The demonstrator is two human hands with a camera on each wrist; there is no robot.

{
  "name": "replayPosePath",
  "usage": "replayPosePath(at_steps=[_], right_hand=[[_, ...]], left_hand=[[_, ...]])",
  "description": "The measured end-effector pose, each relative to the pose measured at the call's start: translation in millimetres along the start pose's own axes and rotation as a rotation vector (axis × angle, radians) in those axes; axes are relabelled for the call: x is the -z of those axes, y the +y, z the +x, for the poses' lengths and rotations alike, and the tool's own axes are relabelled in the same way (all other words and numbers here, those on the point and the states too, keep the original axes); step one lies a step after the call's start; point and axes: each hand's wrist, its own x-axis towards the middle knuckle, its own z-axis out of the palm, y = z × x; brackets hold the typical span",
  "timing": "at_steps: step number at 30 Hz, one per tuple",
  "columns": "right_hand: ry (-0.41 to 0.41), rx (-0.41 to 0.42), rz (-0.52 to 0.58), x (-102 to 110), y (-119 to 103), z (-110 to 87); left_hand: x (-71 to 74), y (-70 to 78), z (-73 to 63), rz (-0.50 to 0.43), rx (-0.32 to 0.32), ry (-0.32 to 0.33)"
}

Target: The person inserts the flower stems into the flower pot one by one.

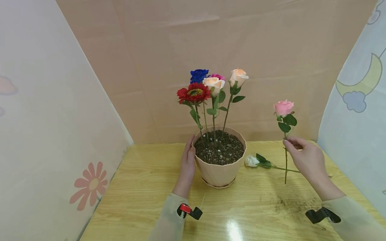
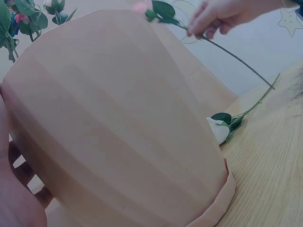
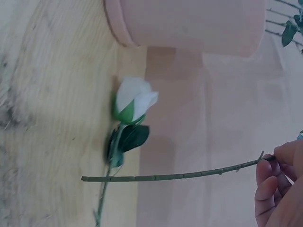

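A pink rose (image 1: 283, 108) stands upright in my right hand (image 1: 309, 160), pinched by the stem (image 3: 189, 175) between thumb and fingers. The bare lower stem hangs down in front of a white rose (image 1: 252, 161) lying on the table. My left hand (image 1: 187, 164) rests against the left side of a beige flowerpot (image 1: 218, 172), its fingers partly hidden behind the pot in the left wrist view. In the pot's dark soil (image 1: 221, 152) stand a red flower (image 1: 194, 93), a blue rose (image 1: 199, 76), a magenta bloom (image 1: 217, 77) and two peach roses (image 1: 239, 77).
The pot stands on a scalloped saucer (image 1: 218, 186) on the wooden table (image 1: 135, 201). Loose soil (image 1: 297, 206) is scattered at the table's right. A tan backdrop (image 1: 150, 67) rises behind, with patterned panels (image 1: 362, 134) at either side.
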Motion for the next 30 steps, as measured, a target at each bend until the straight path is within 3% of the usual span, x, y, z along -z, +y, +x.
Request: replayPosePath(at_steps=[14,30], right_hand=[[0.091,0.060,0.169,18.4,-66.0,3.9],[0.127,0.105,0.315,37.4,-128.8,14.6]], left_hand=[[0.1,0.7,-0.5,0.000,-0.001,0.001],[0.6,-0.9,0.6,0.006,-0.001,0.000]])
